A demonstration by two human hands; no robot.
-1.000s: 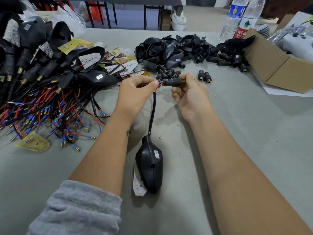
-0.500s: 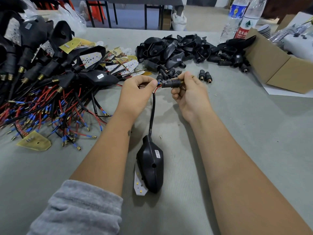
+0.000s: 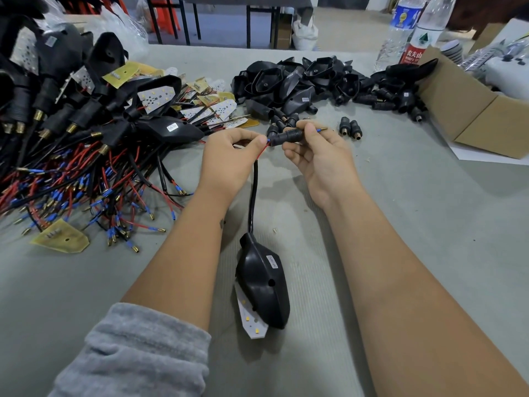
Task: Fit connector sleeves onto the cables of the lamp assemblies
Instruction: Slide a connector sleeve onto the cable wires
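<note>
Black plastic, the lamp housing (image 3: 264, 285) lies on the grey table (image 3: 429, 224) between the forearms, its cable (image 3: 252, 193) running up to the hands. The left hand (image 3: 229, 161) pinches the red and blue wires, while the right hand (image 3: 320, 159) grips the connector sleeve (image 3: 287, 136) threaded over them. Beyond lie loose sleeves (image 3: 350, 128) and piled housings (image 3: 300, 81).

Clear plastic water bottle with red label (image 3: 418, 38), white characters "农夫山" readable, green triangular mark on white band above, second clear bottle with blue label (image 3: 400, 24), print illegible, small white stickers on black lamp housings, too small to read
</note>
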